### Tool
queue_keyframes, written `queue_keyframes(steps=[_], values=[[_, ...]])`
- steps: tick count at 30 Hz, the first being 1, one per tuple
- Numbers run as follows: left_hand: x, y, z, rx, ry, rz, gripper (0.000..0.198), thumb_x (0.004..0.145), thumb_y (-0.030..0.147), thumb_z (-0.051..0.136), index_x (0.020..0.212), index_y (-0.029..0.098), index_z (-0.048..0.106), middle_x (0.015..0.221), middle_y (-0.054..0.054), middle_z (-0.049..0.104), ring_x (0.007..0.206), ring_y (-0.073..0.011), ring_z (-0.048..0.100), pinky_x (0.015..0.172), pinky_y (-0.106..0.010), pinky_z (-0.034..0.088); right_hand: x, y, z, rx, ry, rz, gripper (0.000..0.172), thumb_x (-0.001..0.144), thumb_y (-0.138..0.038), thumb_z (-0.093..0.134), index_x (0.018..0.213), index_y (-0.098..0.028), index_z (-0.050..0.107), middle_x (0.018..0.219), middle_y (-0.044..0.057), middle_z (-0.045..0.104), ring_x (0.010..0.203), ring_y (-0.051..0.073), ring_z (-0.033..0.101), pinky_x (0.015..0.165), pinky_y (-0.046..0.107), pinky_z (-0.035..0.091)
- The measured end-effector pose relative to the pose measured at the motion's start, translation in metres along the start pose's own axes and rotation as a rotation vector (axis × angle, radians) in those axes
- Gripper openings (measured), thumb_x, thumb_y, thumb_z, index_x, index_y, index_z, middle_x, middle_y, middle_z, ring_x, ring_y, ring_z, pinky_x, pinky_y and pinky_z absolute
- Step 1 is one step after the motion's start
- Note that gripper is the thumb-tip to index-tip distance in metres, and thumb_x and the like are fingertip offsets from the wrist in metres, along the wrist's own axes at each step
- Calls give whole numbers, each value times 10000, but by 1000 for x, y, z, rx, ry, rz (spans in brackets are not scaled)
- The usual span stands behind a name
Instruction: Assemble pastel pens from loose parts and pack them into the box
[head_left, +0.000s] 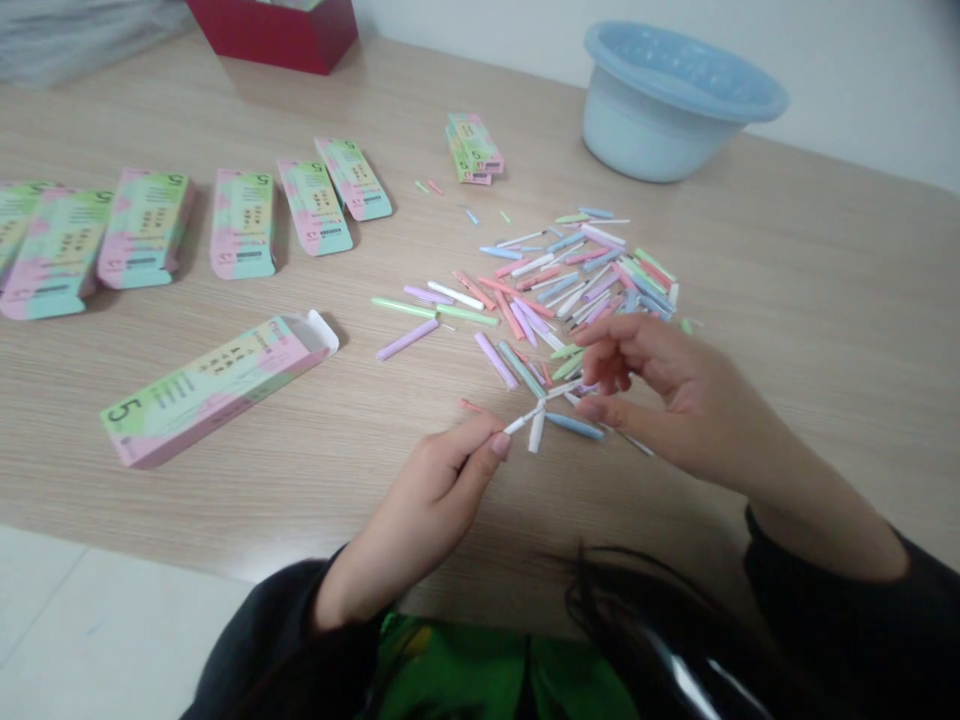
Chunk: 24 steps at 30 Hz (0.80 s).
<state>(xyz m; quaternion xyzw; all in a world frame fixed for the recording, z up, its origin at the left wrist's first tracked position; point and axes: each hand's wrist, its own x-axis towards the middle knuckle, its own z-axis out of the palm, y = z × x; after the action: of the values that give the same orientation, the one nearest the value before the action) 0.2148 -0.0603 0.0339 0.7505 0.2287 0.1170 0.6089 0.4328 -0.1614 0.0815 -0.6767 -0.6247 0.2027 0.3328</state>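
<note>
Between its thumb and forefinger my left hand (450, 475) pinches a slim white plastic stick (520, 421), which points up and to the right. My right hand (660, 390) hovers over the near right edge of a loose pile of pastel sticks (559, 285), its thumb and curled fingers apart with nothing seen between them. Close by the two hands lie a short white cap-like piece (537, 430), a blue stick (574, 426) and a grey-green stick (523, 370). Some sticks under my right hand are hidden.
A long pastel box (217, 385) lies at left with its end flap open. Behind it rests a row of similar boxes (244, 222). Further back are a small box stack (474, 148), a red container (281, 35) and a blue basin (652, 125) by the wall.
</note>
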Motion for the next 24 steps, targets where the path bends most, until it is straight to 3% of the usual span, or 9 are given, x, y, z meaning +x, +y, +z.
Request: queue_keyframes(steps=[3,6,10,14,18,24], values=[[0,1,0,8,2,1,317,1043,328,405,785,193,530,796,4,570,784,-169,522,795,-297,418,-12,20,6,-265,-82,-8,65,941,-234,644,948,-205,702,900,51,653,839,206,613,758,343,481],[0,3,1,15,1,-3,308,1041,325,409,784,196,520,786,5,563,779,-170,512,785,-298,415,-23,34,25,-516,-166,-7,83,903,-154,631,911,-173,712,943,95,648,899,253,611,789,376,474],[0,3,2,13,5,-6,313,1044,331,411,773,199,497,813,1,563,804,-172,517,794,-302,413,-31,40,49,-711,-98,21,128,912,-99,583,935,-152,697,974,124,674,958,293,607,832,401,438],[1,2,1,14,19,-2,309,1045,327,408,781,198,505,803,5,547,794,-170,510,784,-305,409,-32,39,58,-765,-62,26,189,919,-76,551,1022,-139,697,992,138,712,989,315,601,846,419,400],[1,2,1,5,14,10,308,1044,316,405,788,190,519,830,-6,567,812,-173,523,791,-310,410,-35,29,47,-613,61,11,311,954,-79,497,1192,-150,684,1075,142,719,1008,308,614,844,433,423],[1,4,3,14,-3,29,307,1048,306,399,797,188,532,829,-4,573,812,-171,524,792,-306,412,-33,-6,21,216,479,172,95,996,-309,593,1035,-285,677,990,38,717,933,228,673,824,375,534]])
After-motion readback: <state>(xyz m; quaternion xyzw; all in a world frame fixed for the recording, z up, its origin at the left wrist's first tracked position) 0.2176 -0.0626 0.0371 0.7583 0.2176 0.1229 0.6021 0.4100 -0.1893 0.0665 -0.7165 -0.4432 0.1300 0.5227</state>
